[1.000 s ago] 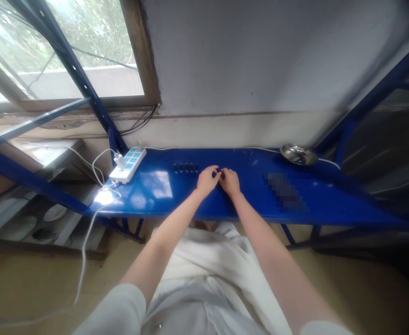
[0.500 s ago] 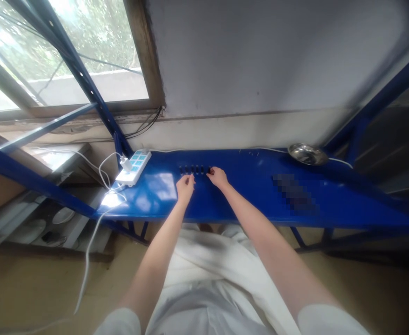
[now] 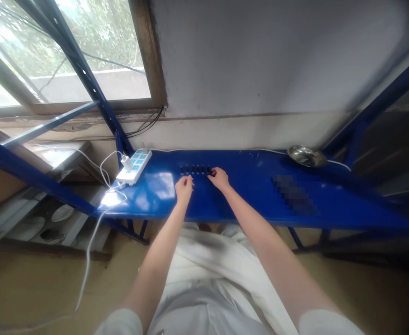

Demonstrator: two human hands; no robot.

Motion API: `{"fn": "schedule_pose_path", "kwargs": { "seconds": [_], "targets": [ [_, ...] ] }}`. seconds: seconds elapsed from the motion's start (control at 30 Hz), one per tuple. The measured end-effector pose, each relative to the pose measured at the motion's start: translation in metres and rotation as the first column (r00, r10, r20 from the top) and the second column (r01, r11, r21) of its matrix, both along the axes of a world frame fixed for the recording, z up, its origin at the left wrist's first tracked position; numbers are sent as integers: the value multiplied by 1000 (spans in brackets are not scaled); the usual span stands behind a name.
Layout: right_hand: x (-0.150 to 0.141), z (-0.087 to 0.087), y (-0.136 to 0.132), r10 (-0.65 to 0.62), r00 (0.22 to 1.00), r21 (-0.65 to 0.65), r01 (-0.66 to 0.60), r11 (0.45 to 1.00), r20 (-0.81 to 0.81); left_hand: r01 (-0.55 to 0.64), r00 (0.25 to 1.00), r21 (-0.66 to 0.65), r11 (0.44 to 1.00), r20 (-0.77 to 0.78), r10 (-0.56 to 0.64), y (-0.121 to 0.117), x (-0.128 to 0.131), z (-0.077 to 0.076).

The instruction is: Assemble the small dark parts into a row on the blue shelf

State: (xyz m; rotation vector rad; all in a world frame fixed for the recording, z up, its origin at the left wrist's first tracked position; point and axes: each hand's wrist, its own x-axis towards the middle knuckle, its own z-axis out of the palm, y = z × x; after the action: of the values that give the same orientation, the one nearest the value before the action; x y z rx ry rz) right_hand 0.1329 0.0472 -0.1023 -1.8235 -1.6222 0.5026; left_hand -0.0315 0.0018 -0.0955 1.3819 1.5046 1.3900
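Note:
Several small black blocks point(image 3: 192, 169) stand upright in a row across the blue tabletop point(image 3: 249, 195). They look like dominoes, but are too small to be sure. My right hand point(image 3: 220, 178) is at the row's right end, thumb and forefinger slightly apart just beside the last black block point(image 3: 208, 170). Whether a fingertip touches that block cannot be made out. Just in front of the row's left half, my left hand point(image 3: 184, 188) has its fingers curled together. Anything inside them is hidden.
A white power strip point(image 3: 134, 168) with a plug and cables lies at the left end. A shiny metal bowl point(image 3: 307, 156) sits at the back right, and a dark blurred object point(image 3: 295, 193) lies in front of it. Blue frame posts point(image 3: 103, 109) rise at both sides.
My right hand has drawn slightly right, leaving the last block in plain view at the row's end. My left hand has moved a little back from the row toward me.

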Motion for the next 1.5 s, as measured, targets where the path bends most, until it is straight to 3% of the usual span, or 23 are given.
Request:
{"fn": "schedule_pose_path", "kwargs": {
  "seconds": [0.1,0.23,0.4,0.57,0.8,1.5],
  "targets": [
    [8,-1,-20,-32,981,76,48,996,-193,13,1000,-1,1000,20,-13,0,-2,-3],
    [19,-1,-48,-51,892,172,143,975,-450,30,999,-45,999,31,-29,0,-3,-5],
    [27,-6,-64,-95,804,169,236,957,-586,71,997,-67,995,6,-70,1,-3,-7],
    [28,-12,-68,-84,810,178,227,958,-581,87,996,-52,995,-28,-89,1,-4,-8],
    [27,-5,-73,-81,846,163,194,967,-526,93,994,-41,995,-55,-95,2,-4,-10],
    [27,-5,-74,-66,848,172,182,968,-526,94,995,-59,994,-32,-96,1,-4,-9]
  ]
}}
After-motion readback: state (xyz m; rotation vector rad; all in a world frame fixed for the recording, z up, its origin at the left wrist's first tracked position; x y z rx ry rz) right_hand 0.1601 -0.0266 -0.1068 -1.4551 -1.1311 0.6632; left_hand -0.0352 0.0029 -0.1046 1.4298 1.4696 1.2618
